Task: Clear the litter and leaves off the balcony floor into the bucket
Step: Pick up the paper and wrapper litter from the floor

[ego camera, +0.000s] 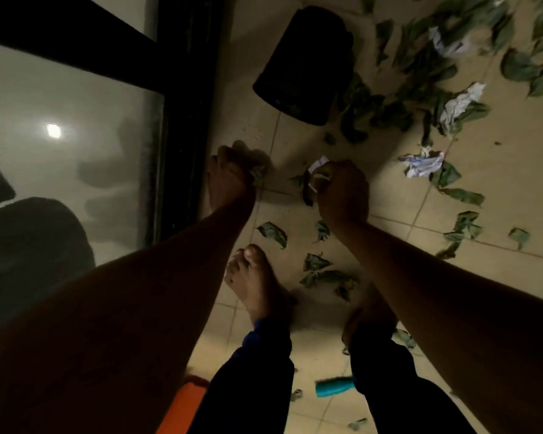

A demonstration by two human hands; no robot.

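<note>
Both hands are fisted, the left hand (229, 173) on leaves, the right hand (342, 191) on paper (318, 166); the bucket (308, 64) holds little; most leaves (420, 76) remain far right.

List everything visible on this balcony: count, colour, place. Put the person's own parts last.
bucket: one, black, on the tiles at top centre, beside the door frame.
leaves: many, dark green, thickest at upper right, a few scattered near the feet.
crumpled paper: at least three loose pieces, white and bluish, right of the bucket.
teal object: one, on the floor at bottom centre; too blurred to identify.
orange object: one, bottom edge, partly hidden.
glass door: one, black frame, left side.
floor tiles: beige.
left hand: closed on a leaf, near the door frame.
right hand: closed on white paper and leaves.
feet: two, bare, below the hands.
</note>
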